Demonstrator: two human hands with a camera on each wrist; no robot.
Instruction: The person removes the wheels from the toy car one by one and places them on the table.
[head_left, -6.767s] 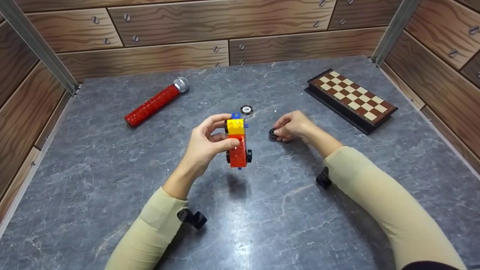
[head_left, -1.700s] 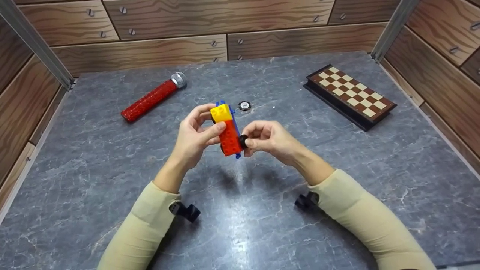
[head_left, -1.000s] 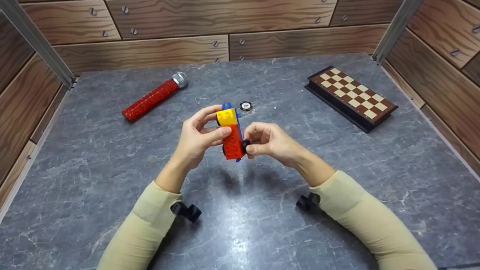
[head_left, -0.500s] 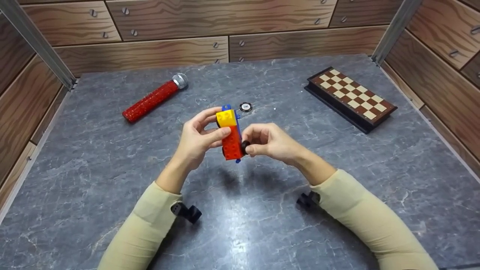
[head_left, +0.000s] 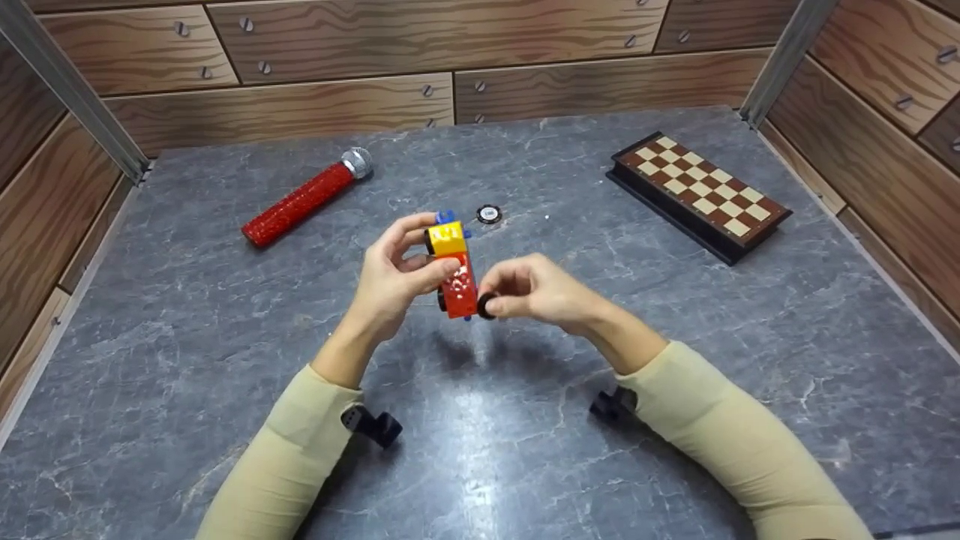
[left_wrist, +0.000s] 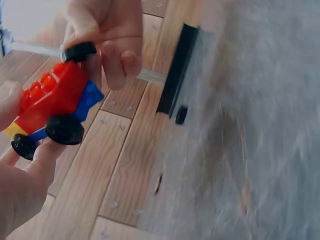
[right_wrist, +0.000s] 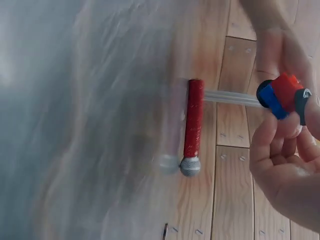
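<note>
A toy car of red and yellow bricks on a blue base is held above the table. My left hand grips it from the left, thumb on the red brick. My right hand pinches a black wheel between thumb and fingers, right beside the car's near right corner. In the left wrist view, this pinched wheel sits close against the red brick's end, and other wheels show on the blue base. Another small black wheel stands on the table, hidden behind my right hand in the head view.
A poker chip lies just beyond the car. A red glittery microphone rests at the back left, and a folded chessboard box at the back right. Wood-patterned walls close off the back and sides of the grey table.
Earlier my right hand held a black wheel down at the table; it has since come to the car's near right wheel. Just now that wheel has turned and shifted slightly toward me.
</note>
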